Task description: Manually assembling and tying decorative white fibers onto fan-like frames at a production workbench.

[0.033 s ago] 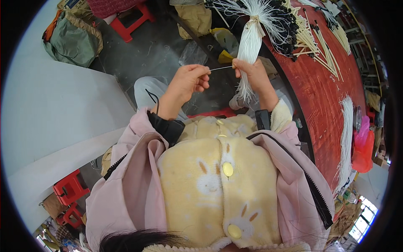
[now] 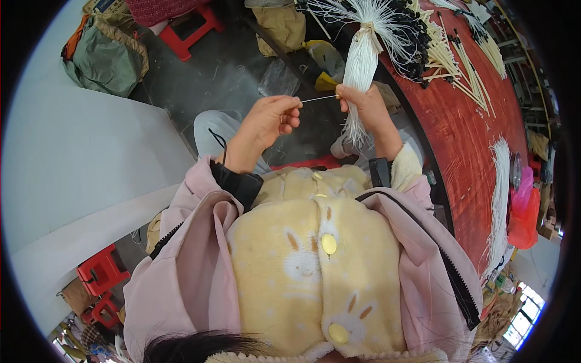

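A short white cord (image 2: 318, 98) runs nearly level between my hands above my lap. My left hand (image 2: 273, 120) pinches its left end between thumb and forefinger, the other fingers curled. On the right, my right hand (image 2: 364, 107) pinches the other end. Just behind that hand hangs a thick bundle of white cords (image 2: 361, 63), tied near its top and draped over the table's edge. Its loose lower ends dangle below my right hand, beside the wrist. Whether the right palm touches the bundle I cannot tell.
The red table (image 2: 448, 145) curves along my right. On it lie pale sticks with black ends (image 2: 469, 72) and another white cord bundle (image 2: 498, 193). A pale panel (image 2: 97, 151) stands at my left. Beyond are a red stool (image 2: 191, 33) and a green bag (image 2: 106, 57).
My left hand has shifted very slightly left. Both hands keep their pinch, and the cord stays stretched between them.
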Demonstrator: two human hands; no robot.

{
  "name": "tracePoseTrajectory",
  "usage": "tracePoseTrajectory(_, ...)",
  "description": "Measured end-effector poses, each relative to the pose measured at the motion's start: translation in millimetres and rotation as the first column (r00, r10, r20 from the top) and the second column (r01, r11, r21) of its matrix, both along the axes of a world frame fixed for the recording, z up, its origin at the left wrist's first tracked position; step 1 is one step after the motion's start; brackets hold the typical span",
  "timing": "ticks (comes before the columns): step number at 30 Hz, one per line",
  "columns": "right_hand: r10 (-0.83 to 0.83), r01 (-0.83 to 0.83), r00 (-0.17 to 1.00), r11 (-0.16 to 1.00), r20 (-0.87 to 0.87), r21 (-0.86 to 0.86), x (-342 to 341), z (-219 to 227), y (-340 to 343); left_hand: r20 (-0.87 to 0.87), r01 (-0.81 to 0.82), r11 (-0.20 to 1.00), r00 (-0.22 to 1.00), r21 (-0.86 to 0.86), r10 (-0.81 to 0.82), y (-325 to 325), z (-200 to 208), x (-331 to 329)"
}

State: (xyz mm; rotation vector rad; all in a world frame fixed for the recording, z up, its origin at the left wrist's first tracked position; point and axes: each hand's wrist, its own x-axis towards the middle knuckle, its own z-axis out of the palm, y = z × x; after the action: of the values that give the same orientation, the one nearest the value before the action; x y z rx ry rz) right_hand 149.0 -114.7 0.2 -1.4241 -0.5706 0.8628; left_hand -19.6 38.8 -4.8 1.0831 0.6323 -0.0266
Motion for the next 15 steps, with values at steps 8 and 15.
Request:
tracePoseTrajectory(8, 0.008, -0.007, 0.999, 0.999, 0.038, -0.037, 5.3, -4.9, -3.1, -0.051, -0.081, 0.919, 0.997, -0.386, 0.066, -3.1, 11.4, -5.5)
tracePoseTrajectory(15, 0.008, -0.007, 0.999, 1.0, 0.053, -0.022, 5.8, -4.4, -2.5, -0.031, 0.043, 0.983, 0.998, -0.179, -0.049, -2.6, 5.6, -4.9)
